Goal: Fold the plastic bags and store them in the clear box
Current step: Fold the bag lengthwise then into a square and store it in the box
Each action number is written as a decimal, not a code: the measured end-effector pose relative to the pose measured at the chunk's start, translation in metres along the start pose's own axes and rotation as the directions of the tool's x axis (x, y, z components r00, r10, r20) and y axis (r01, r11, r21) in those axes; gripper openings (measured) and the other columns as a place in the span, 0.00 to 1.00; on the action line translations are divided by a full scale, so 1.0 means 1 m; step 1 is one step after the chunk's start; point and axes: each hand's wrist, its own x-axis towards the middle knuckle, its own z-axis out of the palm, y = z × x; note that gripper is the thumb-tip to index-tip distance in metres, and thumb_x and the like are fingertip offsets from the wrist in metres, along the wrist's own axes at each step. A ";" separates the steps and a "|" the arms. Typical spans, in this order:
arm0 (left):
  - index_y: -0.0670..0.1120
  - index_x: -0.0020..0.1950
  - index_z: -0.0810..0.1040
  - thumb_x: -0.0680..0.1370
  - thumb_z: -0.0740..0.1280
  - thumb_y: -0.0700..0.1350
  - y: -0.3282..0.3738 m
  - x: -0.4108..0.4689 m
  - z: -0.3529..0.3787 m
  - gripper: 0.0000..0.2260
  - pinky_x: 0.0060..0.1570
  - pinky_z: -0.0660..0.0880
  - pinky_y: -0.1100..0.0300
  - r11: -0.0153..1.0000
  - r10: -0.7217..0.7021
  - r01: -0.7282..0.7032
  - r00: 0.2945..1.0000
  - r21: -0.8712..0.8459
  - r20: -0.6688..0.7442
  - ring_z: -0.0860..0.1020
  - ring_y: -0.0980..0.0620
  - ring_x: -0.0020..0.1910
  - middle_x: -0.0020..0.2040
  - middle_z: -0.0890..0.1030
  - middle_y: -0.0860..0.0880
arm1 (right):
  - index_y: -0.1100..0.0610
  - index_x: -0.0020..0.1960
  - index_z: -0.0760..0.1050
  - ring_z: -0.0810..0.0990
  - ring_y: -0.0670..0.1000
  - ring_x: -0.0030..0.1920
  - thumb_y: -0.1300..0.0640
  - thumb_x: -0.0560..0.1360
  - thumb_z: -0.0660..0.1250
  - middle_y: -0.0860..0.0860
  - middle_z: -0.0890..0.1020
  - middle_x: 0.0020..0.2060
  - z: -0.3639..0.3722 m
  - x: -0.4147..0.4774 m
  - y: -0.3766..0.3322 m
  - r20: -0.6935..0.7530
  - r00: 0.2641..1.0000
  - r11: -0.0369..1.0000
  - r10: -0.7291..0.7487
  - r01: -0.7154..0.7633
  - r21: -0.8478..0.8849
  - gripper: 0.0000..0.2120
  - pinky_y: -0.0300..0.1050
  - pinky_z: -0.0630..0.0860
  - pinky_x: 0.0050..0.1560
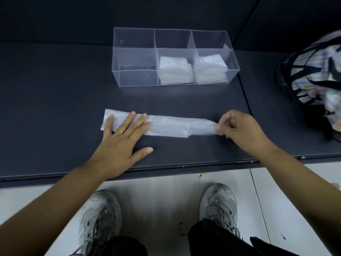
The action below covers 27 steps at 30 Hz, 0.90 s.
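A pale plastic bag (pixel 169 125), folded into a long narrow strip, lies flat across the dark table. My left hand (pixel 121 139) presses its left end with straight, spread fingers. My right hand (pixel 239 130) pinches the strip's right end between thumb and fingers. Behind it stands the clear box (pixel 135 58) with three compartments. Its left compartment holds nothing. The middle one holds a stack of folded bags (pixel 175 71), and the right one holds another stack of folded bags (pixel 210 68).
A striped carrier bag with dark straps (pixel 317 71) stuffed with more plastic sits at the table's right end. The table's front edge (pixel 184 168) runs just below my wrists. My shoes stand on the light floor below.
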 end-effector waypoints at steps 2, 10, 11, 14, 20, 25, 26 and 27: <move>0.51 0.76 0.60 0.76 0.42 0.69 -0.007 0.008 -0.008 0.35 0.74 0.39 0.42 0.996 0.070 -0.070 0.998 -0.052 -0.006 0.44 0.55 0.77 0.78 0.52 0.56 | 0.56 0.42 0.73 0.77 0.43 0.27 0.67 0.73 0.69 0.50 0.82 0.28 -0.002 -0.021 -0.001 0.102 0.985 0.954 0.143 -0.164 0.250 0.08 0.33 0.73 0.30; 0.49 0.79 0.45 0.75 0.55 0.68 0.099 0.006 -0.005 0.40 0.74 0.37 0.63 0.906 0.234 -0.236 0.971 -0.350 -0.049 0.41 0.60 0.76 0.79 0.44 0.54 | 0.59 0.55 0.76 0.78 0.53 0.35 0.67 0.71 0.70 0.58 0.81 0.38 -0.010 -0.078 -0.030 0.432 0.868 0.753 0.246 -0.452 0.479 0.13 0.38 0.75 0.32; 0.48 0.79 0.47 0.76 0.59 0.65 0.110 0.004 -0.005 0.39 0.75 0.41 0.62 0.883 0.203 -0.221 0.975 -0.414 -0.087 0.44 0.59 0.77 0.79 0.48 0.53 | 0.60 0.54 0.76 0.78 0.52 0.35 0.65 0.70 0.71 0.58 0.82 0.38 -0.012 -0.081 -0.037 0.457 0.867 0.758 0.199 -0.431 0.489 0.14 0.38 0.75 0.32; 0.45 0.73 0.68 0.76 0.69 0.44 0.128 0.002 -0.018 0.26 0.70 0.64 0.56 0.721 -0.007 -0.158 0.972 -0.675 -0.235 0.68 0.53 0.71 0.72 0.70 0.49 | 0.58 0.50 0.78 0.79 0.50 0.33 0.55 0.64 0.73 0.57 0.82 0.35 -0.016 -0.083 -0.061 0.474 0.879 0.773 0.042 -0.329 0.542 0.16 0.37 0.74 0.31; 0.55 0.55 0.82 0.80 0.65 0.47 0.110 0.010 -0.053 0.09 0.51 0.73 0.65 0.129 -0.242 0.082 0.969 -0.988 0.049 0.79 0.58 0.51 0.50 0.84 0.55 | 0.51 0.62 0.75 0.72 0.48 0.32 0.35 0.73 0.58 0.50 0.82 0.55 -0.011 -0.032 -0.053 0.335 0.934 0.716 -0.120 -0.153 0.681 0.26 0.38 0.73 0.34; 0.47 0.57 0.81 0.80 0.60 0.49 0.073 0.023 -0.057 0.13 0.58 0.70 0.58 -0.218 -0.228 0.212 0.938 -0.953 0.261 0.79 0.54 0.57 0.55 0.84 0.50 | 0.49 0.56 0.77 0.76 0.49 0.34 0.33 0.73 0.56 0.49 0.83 0.48 0.031 -0.015 -0.056 0.585 0.792 0.817 -0.175 -0.215 0.535 0.25 0.39 0.75 0.39; 0.47 0.58 0.81 0.81 0.60 0.48 0.068 0.026 -0.056 0.13 0.61 0.70 0.55 -0.252 -0.212 0.213 0.940 -0.944 0.268 0.80 0.51 0.58 0.56 0.83 0.49 | 0.49 0.53 0.78 0.79 0.48 0.36 0.38 0.75 0.61 0.48 0.83 0.43 0.038 -0.015 -0.057 0.571 0.805 0.856 -0.164 -0.172 0.488 0.18 0.38 0.76 0.40; 0.46 0.58 0.80 0.81 0.59 0.48 0.063 0.028 -0.053 0.13 0.62 0.72 0.53 -0.276 -0.210 0.214 0.938 -0.937 0.276 0.80 0.50 0.58 0.56 0.83 0.48 | 0.50 0.52 0.78 0.80 0.48 0.37 0.44 0.76 0.65 0.47 0.83 0.39 0.044 -0.015 -0.057 0.541 0.830 0.889 -0.140 -0.135 0.437 0.11 0.38 0.76 0.40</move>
